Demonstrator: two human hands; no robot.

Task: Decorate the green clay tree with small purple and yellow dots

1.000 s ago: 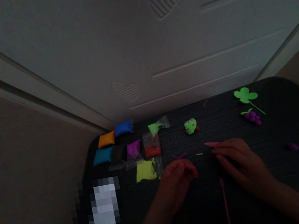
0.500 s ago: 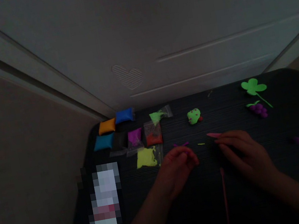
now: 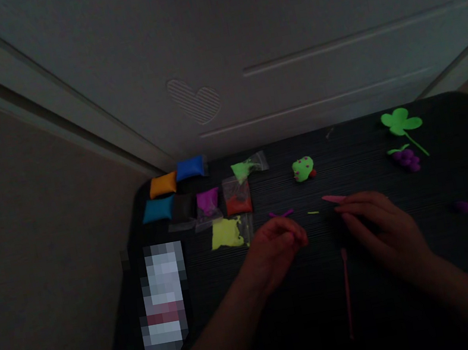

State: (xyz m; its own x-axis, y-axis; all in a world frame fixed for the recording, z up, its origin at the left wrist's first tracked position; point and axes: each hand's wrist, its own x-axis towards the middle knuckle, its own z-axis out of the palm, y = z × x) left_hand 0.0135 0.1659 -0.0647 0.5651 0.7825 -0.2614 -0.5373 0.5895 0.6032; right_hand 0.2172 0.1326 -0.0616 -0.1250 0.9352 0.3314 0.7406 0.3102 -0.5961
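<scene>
The scene is very dark. My left hand (image 3: pixel 276 246) rests on a black table (image 3: pixel 457 256) with its fingers curled together; whether they pinch anything is hidden. Just beyond it lies a small purple clay strip (image 3: pixel 281 214) and a tiny yellow-green sliver (image 3: pixel 312 212). My right hand (image 3: pixel 379 228) lies fingers down on the table, its fingertips at a pink modelling tool (image 3: pixel 334 198). A second thin pink stick tool (image 3: pixel 347 291) lies between my two hands.
Several bags of coloured clay, orange (image 3: pixel 162 184), blue (image 3: pixel 190 167), teal (image 3: pixel 157 209), purple (image 3: pixel 207 202), red (image 3: pixel 236 196), yellow (image 3: pixel 225 234), lie at the left. A green clay lump (image 3: pixel 303 169), green clover (image 3: pixel 401 122), purple grapes (image 3: pixel 406 157) and a purple bit (image 3: pixel 464 207) sit farther right.
The view has tilted, so everything sits higher in the picture. Both hands stay in much the same place on the table; the left fingers remain curled.
</scene>
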